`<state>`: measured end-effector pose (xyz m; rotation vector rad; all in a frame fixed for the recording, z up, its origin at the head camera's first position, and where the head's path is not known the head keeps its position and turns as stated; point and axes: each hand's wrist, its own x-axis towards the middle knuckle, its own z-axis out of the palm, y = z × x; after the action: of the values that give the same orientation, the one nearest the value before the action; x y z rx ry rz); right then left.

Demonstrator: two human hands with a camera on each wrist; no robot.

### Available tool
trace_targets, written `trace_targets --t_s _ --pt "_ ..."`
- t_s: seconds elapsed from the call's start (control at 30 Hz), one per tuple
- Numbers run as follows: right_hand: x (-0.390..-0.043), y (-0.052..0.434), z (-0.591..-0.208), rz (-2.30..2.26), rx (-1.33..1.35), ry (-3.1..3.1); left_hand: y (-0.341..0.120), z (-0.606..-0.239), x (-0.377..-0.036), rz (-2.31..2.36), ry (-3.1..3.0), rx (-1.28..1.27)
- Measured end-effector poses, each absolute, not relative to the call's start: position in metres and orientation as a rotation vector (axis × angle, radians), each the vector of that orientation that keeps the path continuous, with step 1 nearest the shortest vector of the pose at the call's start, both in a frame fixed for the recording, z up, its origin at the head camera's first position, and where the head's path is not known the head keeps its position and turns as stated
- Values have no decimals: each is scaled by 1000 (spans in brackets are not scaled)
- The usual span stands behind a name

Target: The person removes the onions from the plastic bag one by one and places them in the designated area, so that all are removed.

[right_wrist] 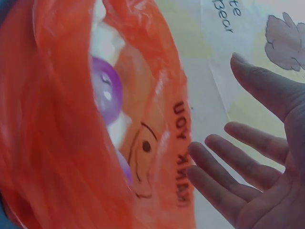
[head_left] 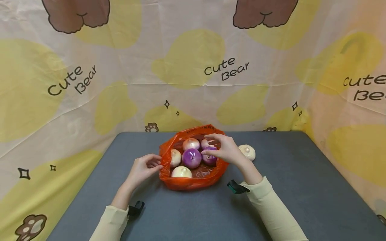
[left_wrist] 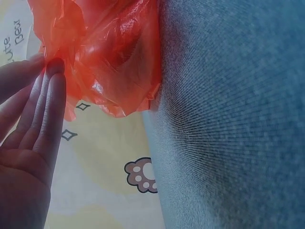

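An orange-red plastic bag [head_left: 193, 184] stands with its mouth wide open, and several onions lie inside. Among them are a purple onion [head_left: 191, 158], a pale one at the front [head_left: 182, 172] and a pinkish one at the back [head_left: 191, 144]. My left hand [head_left: 146, 169] pinches the bag's left rim between thumb and fingers; the left wrist view shows the crumpled film [left_wrist: 62, 36] at the fingertips. Over the bag's right side hovers my right hand [head_left: 222, 147], its fingers spread and holding nothing, partly hiding the onions below. In the right wrist view, the printed bag rim [right_wrist: 180, 143] lies beside the fingertips.
A white bulb [head_left: 248, 152] sits on the grey table [head_left: 187, 217] to the right of the bag, partly behind my right forearm. Behind the table hangs a patterned cloth [head_left: 187, 60] with bear prints. Each wrist carries a dark strap mount [head_left: 136, 209].
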<state>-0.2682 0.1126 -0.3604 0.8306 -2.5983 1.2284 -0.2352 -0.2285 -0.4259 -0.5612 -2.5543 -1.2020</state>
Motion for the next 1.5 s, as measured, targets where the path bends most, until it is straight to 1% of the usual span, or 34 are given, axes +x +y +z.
trace_targets --t_s 0.17,0.47,0.77,1.0,1.5 --pt "-268 97 -370 1317 862 -2604 -228 -425 -236 -1212 -2555 -568" --pt "-265 74 -392 1350 1030 -2593 -229 -425 -236 -1217 -2543 -570" --pt "-261 64 -411 1327 1039 -2661 -228 -422 -234 -1200 -2570 -552" --pt "-259 59 -423 1281 1057 -2678 -228 -422 -234 -1189 -2556 -586" --pt "-257 54 -437 1276 1061 -2750 -227 -424 -233 -1193 -2562 -577"
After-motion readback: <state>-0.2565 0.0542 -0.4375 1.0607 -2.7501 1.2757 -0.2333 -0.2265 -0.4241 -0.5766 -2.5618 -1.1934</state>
